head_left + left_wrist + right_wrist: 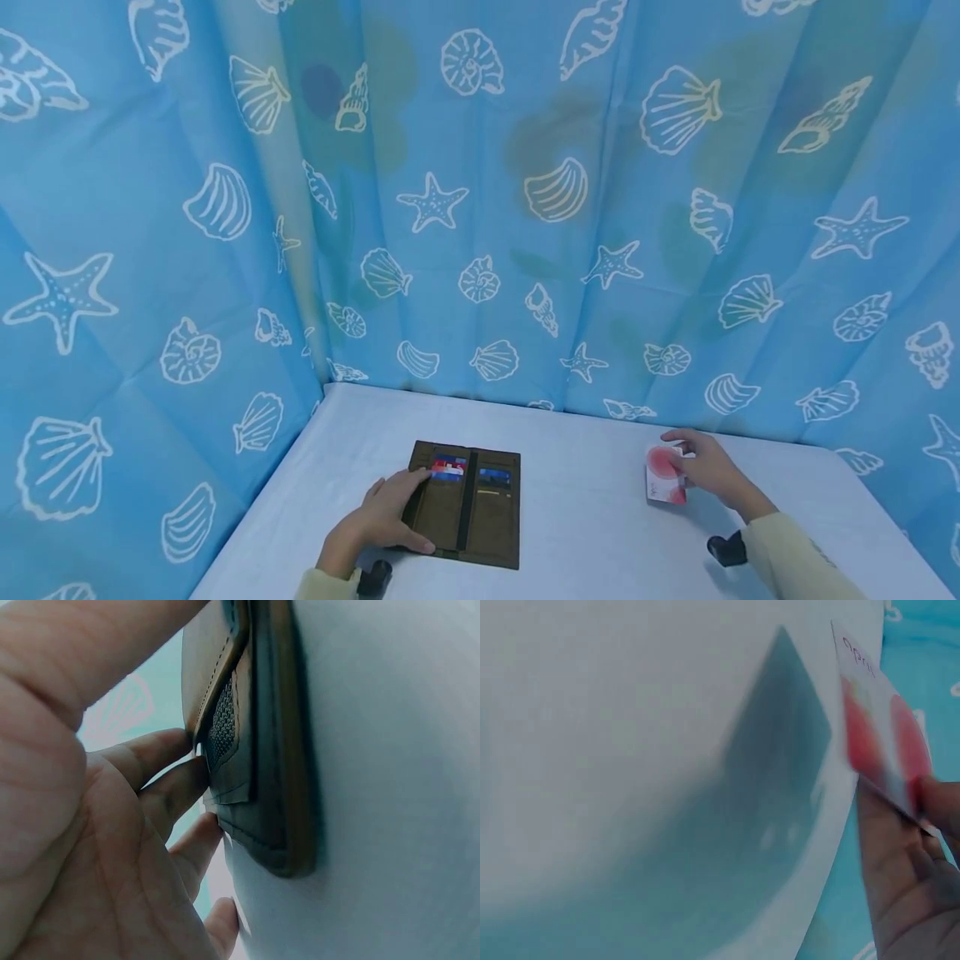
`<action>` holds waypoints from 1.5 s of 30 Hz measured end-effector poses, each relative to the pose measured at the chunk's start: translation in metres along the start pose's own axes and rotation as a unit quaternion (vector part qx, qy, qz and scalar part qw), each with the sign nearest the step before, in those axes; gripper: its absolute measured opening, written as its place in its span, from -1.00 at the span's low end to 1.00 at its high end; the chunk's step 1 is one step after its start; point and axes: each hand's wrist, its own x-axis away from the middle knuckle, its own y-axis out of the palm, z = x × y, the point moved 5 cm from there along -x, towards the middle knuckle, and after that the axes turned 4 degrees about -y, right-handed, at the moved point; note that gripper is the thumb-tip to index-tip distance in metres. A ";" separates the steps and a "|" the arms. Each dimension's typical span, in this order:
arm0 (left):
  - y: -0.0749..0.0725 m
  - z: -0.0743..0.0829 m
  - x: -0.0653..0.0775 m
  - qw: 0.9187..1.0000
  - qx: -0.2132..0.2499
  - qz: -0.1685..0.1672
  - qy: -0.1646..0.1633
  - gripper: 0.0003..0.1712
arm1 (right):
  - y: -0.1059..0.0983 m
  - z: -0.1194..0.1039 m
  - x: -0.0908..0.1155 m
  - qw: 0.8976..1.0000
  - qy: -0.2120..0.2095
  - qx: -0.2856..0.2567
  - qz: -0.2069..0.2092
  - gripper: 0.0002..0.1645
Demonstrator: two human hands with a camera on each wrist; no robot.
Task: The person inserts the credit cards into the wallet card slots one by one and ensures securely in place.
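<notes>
A brown bifold wallet (495, 525) lies unfolded on the white-covered table. Bank-type cards (448, 468) stick up from a slot in its left half, and a blue card (495, 477) shows in the right half. My left hand (384, 514) rests on the wallet's left side, thumb near the bottom edge. In the left wrist view its fairly straight fingertips touch the wallet's edge (274, 802). Well to the right, my right hand (708, 468) pinches a white card with red round patterns (862, 712) between thumb and fingers. The card is tilted above the table, casting a shadow.
The white tablecloth (577, 500) runs back to a blue curtain (480, 225) with white shell and starfish prints, behind and at both sides. A black wrist device (727, 550) sits by the right sleeve, another (375, 578) by the left.
</notes>
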 end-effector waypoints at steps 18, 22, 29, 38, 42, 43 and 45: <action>-0.006 0.005 0.004 1.000 -0.011 0.010 0.004 0.23 | 0.038 -0.047 -0.018 0.996 -0.004 -0.085 0.014 -0.37; -0.005 0.006 0.004 1.000 -0.005 0.009 0.003 0.23 | 0.046 -0.051 -0.023 0.997 -0.008 -0.077 0.016 -0.32; -0.003 0.006 0.004 1.000 -0.005 0.004 0.010 0.24 | 0.061 -0.063 -0.032 0.997 -0.024 -0.067 0.017 -0.27; -0.006 0.007 0.006 1.000 -0.001 0.000 0.009 0.24 | 0.091 -0.082 -0.049 0.993 -0.019 -0.119 0.019 -0.38; -0.005 0.007 0.006 1.000 -0.004 0.002 0.007 0.25 | 0.104 -0.090 -0.054 0.990 -0.016 -0.139 0.016 -0.37; -0.005 0.007 0.006 1.000 -0.004 0.002 0.007 0.25 | 0.107 -0.092 -0.056 0.989 -0.014 -0.146 0.016 -0.37; -0.005 0.008 0.006 1.000 -0.004 0.004 0.008 0.25 | 0.113 -0.096 -0.059 0.988 -0.014 -0.155 0.015 -0.37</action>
